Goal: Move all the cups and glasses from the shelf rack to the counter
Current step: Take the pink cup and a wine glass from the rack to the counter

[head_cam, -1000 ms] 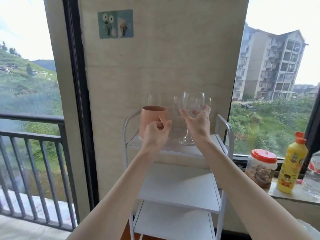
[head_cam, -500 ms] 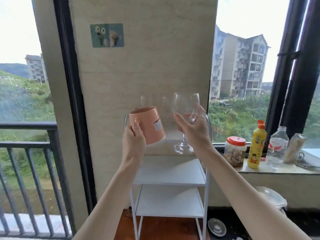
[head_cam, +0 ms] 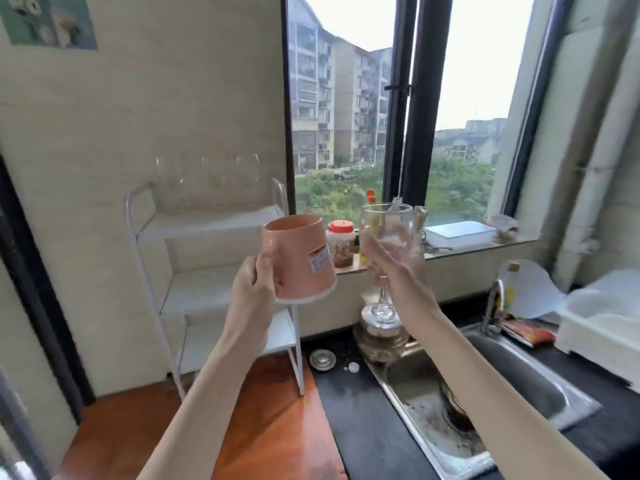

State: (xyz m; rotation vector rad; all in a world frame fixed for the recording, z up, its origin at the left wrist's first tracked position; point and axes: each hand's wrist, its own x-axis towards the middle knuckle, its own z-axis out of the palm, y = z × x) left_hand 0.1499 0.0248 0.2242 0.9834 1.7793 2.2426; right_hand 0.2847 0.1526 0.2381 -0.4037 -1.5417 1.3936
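My left hand (head_cam: 254,282) grips the handle of a pink mug (head_cam: 298,258) with a label, held tilted in the air right of the white shelf rack (head_cam: 207,292). My right hand (head_cam: 398,271) holds a clear wine glass (head_cam: 386,233) by its bowl, upright, above the counter's back left corner. Several blurred clear wine glasses (head_cam: 207,181) stand on the rack's top shelf. The black counter (head_cam: 363,427) lies below my right arm.
A steel sink (head_cam: 467,393) with a tap (head_cam: 491,303) is set into the counter. A glass jar (head_cam: 381,334), a small metal lid (head_cam: 322,359) and a white dish rack (head_cam: 602,327) stand around it. A red-lidded jar (head_cam: 341,242) and a yellow bottle sit on the windowsill.
Both hands lifted the mug and the wine glass off the rack's top shelf and carried them right. The view swung right, bringing the sink and counter into sight.
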